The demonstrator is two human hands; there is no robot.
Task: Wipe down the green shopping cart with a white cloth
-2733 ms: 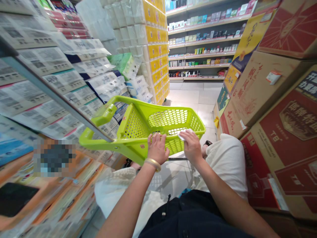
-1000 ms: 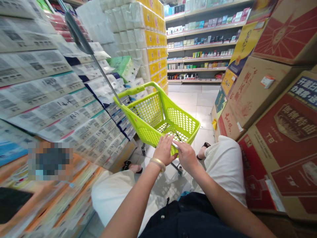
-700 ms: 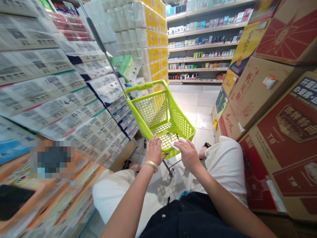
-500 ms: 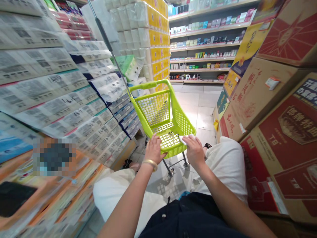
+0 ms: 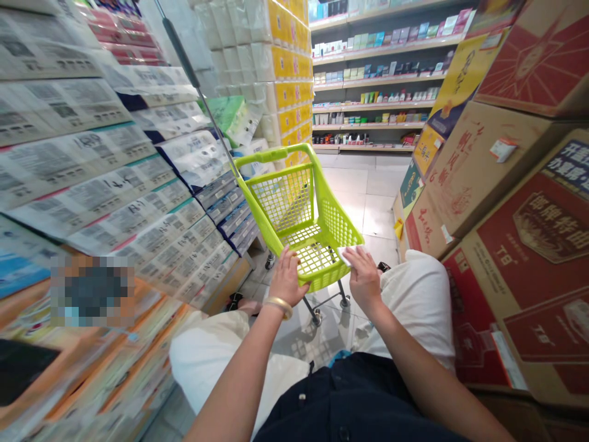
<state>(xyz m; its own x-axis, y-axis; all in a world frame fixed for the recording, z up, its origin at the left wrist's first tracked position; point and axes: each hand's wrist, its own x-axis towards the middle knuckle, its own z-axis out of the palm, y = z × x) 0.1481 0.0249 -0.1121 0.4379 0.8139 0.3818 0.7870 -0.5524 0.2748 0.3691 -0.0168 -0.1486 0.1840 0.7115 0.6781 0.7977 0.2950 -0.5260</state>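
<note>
Between my knees stands a small lime-green shopping cart (image 5: 339,228) with a perforated basket and dark metal legs. My left hand (image 5: 286,281) is closed around the basket's near left corner, with the thumb below the rim. At the near right corner, my right hand (image 5: 365,277) presses a folded white tissue or cloth (image 5: 344,255) against the rim. The undersides of the fingers on that side are hidden. A thin metal pole with a dark grip (image 5: 180,51) rises from the cart's far left handle corner.
Stacked packs of paper goods (image 5: 105,166) line the left side. Cardboard cartons (image 5: 488,172) are piled close on the right. Farther ahead, tiled floor (image 5: 347,182) leads to shelves (image 5: 368,105) of small products. A dark phone-like slab (image 5: 25,371) lies at lower left.
My right hand and the white tissue or cloth have slid slightly right along the basket rim. The left hand keeps its grip on the corner. The whole view has shifted a little.
</note>
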